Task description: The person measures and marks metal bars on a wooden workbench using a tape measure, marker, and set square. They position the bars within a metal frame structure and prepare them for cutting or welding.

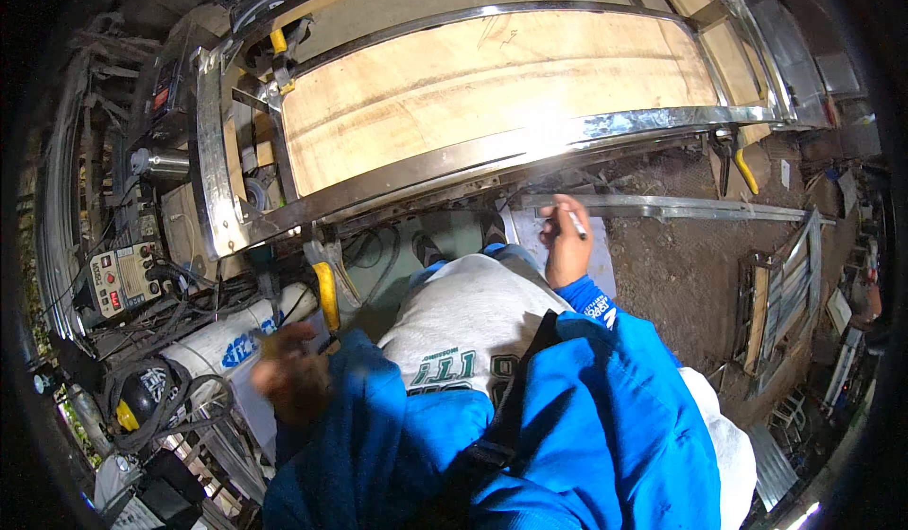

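Observation:
My right hand (pixel 567 246) is raised in front of my body with its fingers curled. A thin, pale, pen-like stick (pixel 578 225) sits between those fingers; its exact kind is too small to make out. Low at the left, my left hand (pixel 291 374) is smeared by motion, so its fingers cannot be read. It is near a yellow-handled clamp (pixel 326 295) that hangs from the near edge of a shiny metal frame (pixel 454 156). Inside that frame lies a light wooden panel (pixel 492 76) with dark marks on it.
Another yellow-handled clamp (pixel 746 171) hangs at the frame's right. A control box (pixel 123 279), cables and a white gas cylinder (pixel 222 341) crowd the left. Long metal tubes (pixel 672 208) lie beyond my right hand. A smaller metal frame (pixel 785 294) stands on the dirt floor.

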The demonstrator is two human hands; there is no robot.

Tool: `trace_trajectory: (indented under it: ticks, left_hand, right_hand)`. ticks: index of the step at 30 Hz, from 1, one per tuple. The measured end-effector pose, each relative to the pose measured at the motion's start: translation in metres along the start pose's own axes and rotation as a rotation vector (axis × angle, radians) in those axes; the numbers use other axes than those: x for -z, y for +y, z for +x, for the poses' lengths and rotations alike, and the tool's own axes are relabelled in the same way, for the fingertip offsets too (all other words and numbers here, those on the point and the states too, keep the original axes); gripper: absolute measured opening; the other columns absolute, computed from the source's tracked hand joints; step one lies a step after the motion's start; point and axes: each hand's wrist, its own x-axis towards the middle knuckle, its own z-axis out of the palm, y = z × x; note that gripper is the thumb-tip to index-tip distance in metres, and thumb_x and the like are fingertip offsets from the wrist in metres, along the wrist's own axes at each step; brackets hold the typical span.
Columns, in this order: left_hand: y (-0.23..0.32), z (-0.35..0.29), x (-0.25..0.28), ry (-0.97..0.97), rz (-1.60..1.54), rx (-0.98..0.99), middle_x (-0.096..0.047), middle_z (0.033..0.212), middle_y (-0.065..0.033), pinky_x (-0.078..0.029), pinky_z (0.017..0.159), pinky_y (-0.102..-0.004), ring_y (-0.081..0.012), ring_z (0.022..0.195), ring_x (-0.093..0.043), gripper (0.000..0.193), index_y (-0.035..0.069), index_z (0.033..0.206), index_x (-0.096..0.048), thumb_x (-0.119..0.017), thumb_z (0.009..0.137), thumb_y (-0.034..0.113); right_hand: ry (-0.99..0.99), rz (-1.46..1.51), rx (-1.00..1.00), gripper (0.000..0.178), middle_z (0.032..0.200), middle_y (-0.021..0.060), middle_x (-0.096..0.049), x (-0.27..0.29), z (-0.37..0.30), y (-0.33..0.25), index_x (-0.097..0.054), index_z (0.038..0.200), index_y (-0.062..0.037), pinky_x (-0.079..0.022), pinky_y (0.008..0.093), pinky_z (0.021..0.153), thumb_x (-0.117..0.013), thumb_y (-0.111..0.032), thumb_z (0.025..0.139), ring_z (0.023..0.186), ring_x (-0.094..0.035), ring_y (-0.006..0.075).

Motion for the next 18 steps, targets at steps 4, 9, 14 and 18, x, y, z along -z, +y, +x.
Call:
trace_trajectory:
  ticks: [4,9,14,18]
  left_hand:
    - [-0.006,0.011,-0.041,-0.435,0.139,0.094,-0.063,0.119,-0.0222,-0.054,0.099,-0.0473,-0.0416,0.119,-0.064,0.027,0.002,0.116,-0.066,-0.073,0.09,0.008]
    - [-0.024,0.053,-0.136,-0.349,0.182,0.159,-0.06,0.121,-0.0221,-0.052,0.1,-0.0488,-0.0436,0.118,-0.062,0.031,0.003,0.116,-0.067,-0.074,0.086,0.007]
    - [-0.038,0.076,-0.199,-0.26,0.374,0.231,-0.061,0.124,-0.0228,-0.052,0.093,-0.0503,-0.0458,0.111,-0.062,0.031,0.004,0.121,-0.067,-0.068,0.09,0.008]
    - [-0.045,0.082,-0.207,-0.229,0.439,0.18,-0.062,0.128,-0.0171,-0.053,0.091,-0.0503,-0.0443,0.111,-0.062,0.035,0.008,0.125,-0.068,-0.067,0.09,0.007]
  right_hand:
    - [-0.318,0.143,-0.301,0.026,0.106,0.007,-0.071,-0.019,0.014,-0.013,-0.064,0.116,-0.0087,-0.045,0.0287,0.069,-0.064,-0.032,0.105,0.086,-0.054,0.0098]
    - [-0.512,0.412,-0.36,0.018,0.096,0.0006,-0.064,-0.034,0.057,0.002,-0.063,0.108,-0.0117,-0.046,0.0305,0.069,-0.067,-0.029,0.104,0.086,-0.055,0.0123]
    - [-0.457,0.522,-0.41,0.019,0.096,-0.0015,-0.062,-0.053,0.082,-0.01,-0.064,0.11,-0.0128,-0.047,0.0313,0.069,-0.076,-0.021,0.097,0.083,-0.056,0.0132]
    - [-0.512,0.489,-0.442,0.019,0.096,-0.0019,-0.062,-0.048,0.089,-0.015,-0.066,0.108,-0.014,-0.047,0.031,0.068,-0.079,-0.018,0.094,0.082,-0.056,0.0131]
